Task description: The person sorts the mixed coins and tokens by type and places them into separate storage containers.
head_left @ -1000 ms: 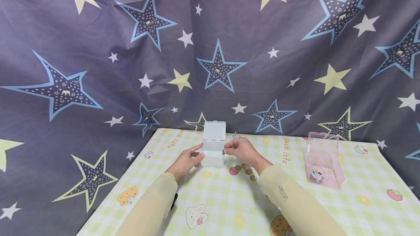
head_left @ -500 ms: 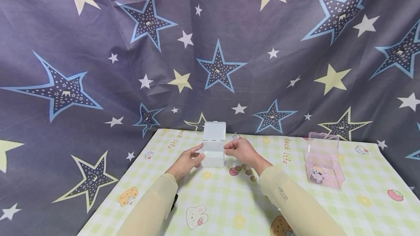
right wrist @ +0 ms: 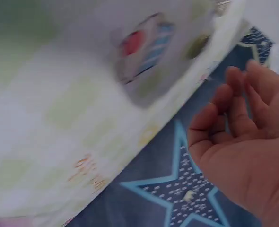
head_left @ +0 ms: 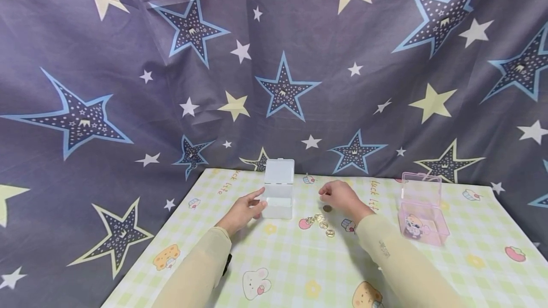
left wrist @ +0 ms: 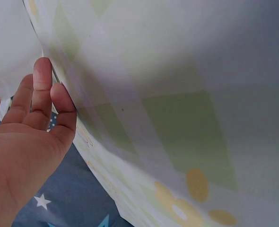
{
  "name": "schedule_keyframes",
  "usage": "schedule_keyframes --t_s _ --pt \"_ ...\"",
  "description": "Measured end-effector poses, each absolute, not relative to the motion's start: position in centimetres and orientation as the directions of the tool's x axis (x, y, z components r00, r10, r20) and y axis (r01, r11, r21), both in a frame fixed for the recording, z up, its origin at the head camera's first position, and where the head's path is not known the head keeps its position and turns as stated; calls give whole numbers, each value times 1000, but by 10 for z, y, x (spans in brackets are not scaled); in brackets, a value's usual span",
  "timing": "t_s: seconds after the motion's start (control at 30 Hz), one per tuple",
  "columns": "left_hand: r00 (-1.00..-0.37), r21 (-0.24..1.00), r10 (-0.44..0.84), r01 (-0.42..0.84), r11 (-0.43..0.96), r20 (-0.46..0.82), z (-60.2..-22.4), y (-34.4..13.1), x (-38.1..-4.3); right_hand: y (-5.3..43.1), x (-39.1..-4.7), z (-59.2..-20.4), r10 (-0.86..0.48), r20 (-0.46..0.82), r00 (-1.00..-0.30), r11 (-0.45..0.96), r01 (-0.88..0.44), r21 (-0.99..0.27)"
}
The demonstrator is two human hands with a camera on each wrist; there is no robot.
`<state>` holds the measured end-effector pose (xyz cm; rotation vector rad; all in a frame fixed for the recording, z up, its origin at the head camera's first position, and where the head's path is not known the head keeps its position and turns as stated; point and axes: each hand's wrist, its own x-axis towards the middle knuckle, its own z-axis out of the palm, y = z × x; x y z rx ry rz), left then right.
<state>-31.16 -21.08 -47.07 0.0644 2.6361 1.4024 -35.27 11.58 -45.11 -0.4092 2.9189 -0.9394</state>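
A small white box (head_left: 277,209) stands on the table with its lid (head_left: 279,171) tipped up. My left hand (head_left: 241,211) rests at the box's left side, fingers loosely extended; the left wrist view shows the same hand (left wrist: 35,127) beside a whitish surface. Over the table to the right of the box is my right hand (head_left: 342,197), its fingers loosely bent. Nothing shows between the fingers of that hand (right wrist: 243,127) in the right wrist view. Beneath its fingertips lies a dark round coin (head_left: 327,208). Several gold-coloured coins (head_left: 323,225) are spread just nearer.
A clear pink box (head_left: 428,229) with a raised lid (head_left: 421,190) stands on the right, a cartoon figure showing at its front. The table has a green checked cloth (head_left: 291,255) with printed pictures. Behind hangs a dark star-patterned curtain (head_left: 239,8).
My right hand has left the white box's right side and moved right, above the dark coin. The left hand stays at the box. The nearer coins look brighter now.
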Motion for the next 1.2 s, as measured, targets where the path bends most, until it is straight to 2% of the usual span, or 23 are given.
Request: schedule_keyframes --t_s 0.17,0.27,0.5,1.2 --pt "-987 831 102 -46 555 -123 -471 -211 -312 130 -353 -464 -309 -32 -950 817 -248 -520" --pt "-987 832 105 -42 553 -119 -472 -211 -312 132 -351 -468 -327 -43 -944 808 -255 -531" --pt "-988 830 105 -35 556 -113 -473 -211 -313 128 -350 -472 -339 -38 -940 854 -291 -431" --pt "-988 834 111 -32 551 -112 -474 -212 -314 123 -344 -469 -315 -23 -949 876 -281 -392"
